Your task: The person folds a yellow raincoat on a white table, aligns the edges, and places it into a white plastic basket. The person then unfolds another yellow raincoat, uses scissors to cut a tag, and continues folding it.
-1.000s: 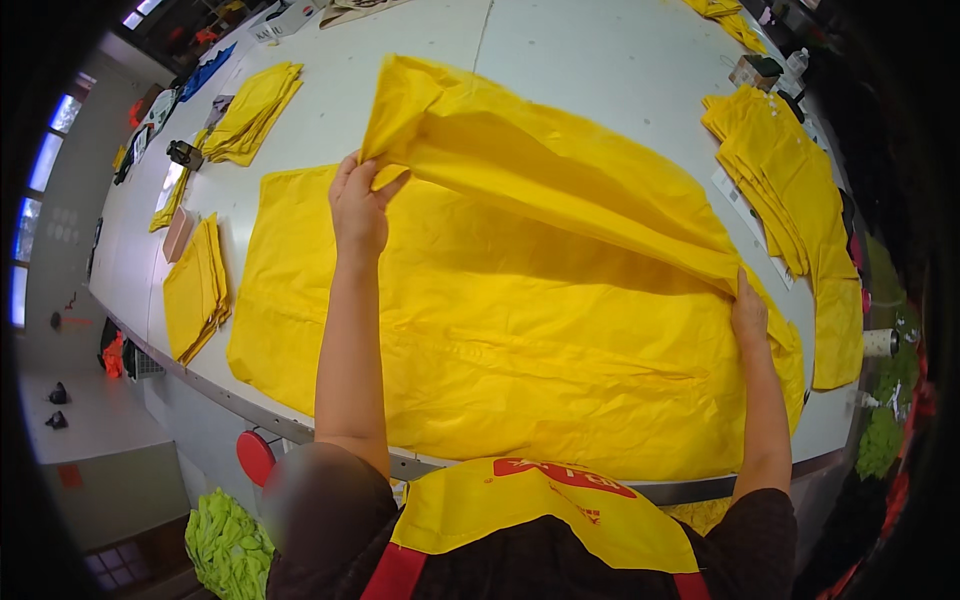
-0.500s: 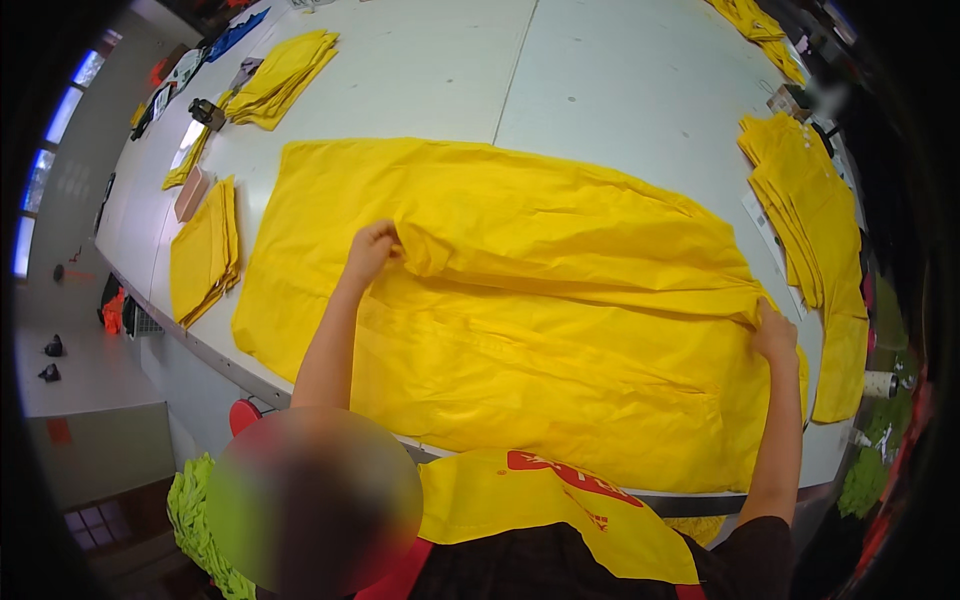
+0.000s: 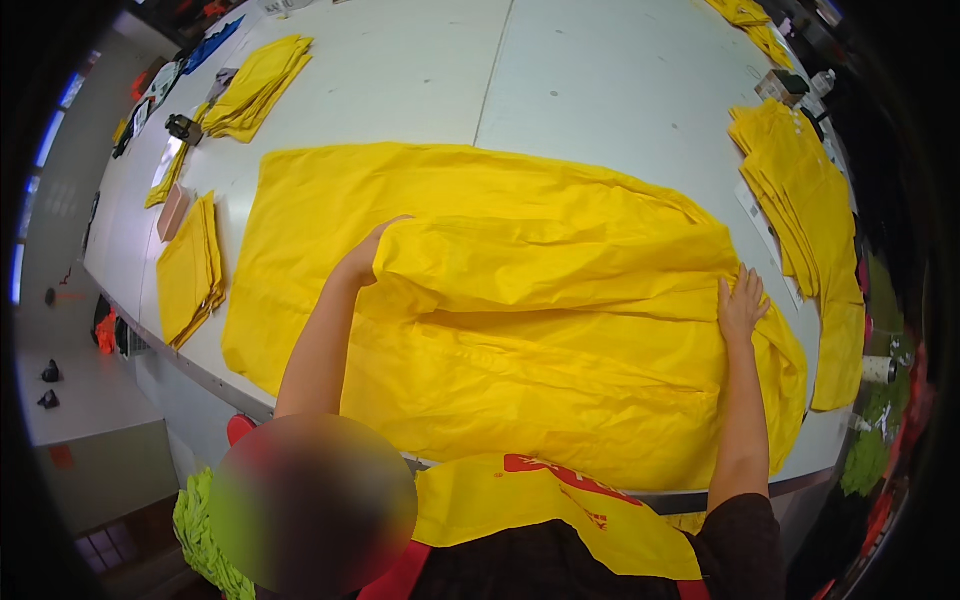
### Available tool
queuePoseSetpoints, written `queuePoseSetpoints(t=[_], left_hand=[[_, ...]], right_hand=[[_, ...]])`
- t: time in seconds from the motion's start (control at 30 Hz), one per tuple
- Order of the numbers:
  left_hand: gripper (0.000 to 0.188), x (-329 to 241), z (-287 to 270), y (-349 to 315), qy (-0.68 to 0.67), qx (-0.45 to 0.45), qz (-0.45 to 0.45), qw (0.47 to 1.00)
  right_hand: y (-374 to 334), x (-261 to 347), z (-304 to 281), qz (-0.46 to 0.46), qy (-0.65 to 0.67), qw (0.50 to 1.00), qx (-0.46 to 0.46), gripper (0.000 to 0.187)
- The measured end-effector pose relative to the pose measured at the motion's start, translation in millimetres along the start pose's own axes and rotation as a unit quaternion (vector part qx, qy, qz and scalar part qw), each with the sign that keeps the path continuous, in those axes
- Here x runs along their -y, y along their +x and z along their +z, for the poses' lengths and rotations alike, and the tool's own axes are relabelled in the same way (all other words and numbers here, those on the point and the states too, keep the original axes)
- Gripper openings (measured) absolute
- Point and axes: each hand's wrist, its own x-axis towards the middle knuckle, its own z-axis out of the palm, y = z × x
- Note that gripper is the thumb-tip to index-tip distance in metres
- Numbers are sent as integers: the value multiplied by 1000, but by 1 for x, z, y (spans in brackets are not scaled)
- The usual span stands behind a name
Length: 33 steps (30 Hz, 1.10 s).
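A large yellow cloth piece (image 3: 470,350) with seams and creases lies spread across the table in front of me. Its middle is raised in a long loose fold (image 3: 540,262) that runs left to right. At the fold's left end my left hand (image 3: 368,258) grips the cloth edge, its fingers partly hidden by the fabric. My right hand (image 3: 741,305) rests flat on the cloth near its right end, fingers spread. Below that hand, the right edge of the cloth curves in a loose bulge.
The white table (image 3: 600,80) extends far ahead. Folded yellow stacks lie at left (image 3: 190,270), far left (image 3: 262,85) and right (image 3: 800,200). A pinkish tray (image 3: 172,213) and a small black object (image 3: 183,129) stand at left. A thread cone (image 3: 879,370) is at the right edge.
The raised fold has widened and now covers more of the middle. My right hand has gone from gripping the right edge to lying spread, further left and slightly higher.
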Motion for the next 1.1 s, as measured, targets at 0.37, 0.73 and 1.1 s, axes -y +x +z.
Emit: queuePoseSetpoints(t=[0.37,0.73,1.1], left_hand=[[21,39,-31,9,70,-306,33,949],[40,-11,51,-13,106,-340,120,927],[17,2,-19,-19,76,-228,128,962]], right_hand=[[-2,7,0,22,22,999,-32,64],[-33,-102,-48,-112,-60,991,-37,41],[-54,-108,-82,-148,213,954,-152,29]])
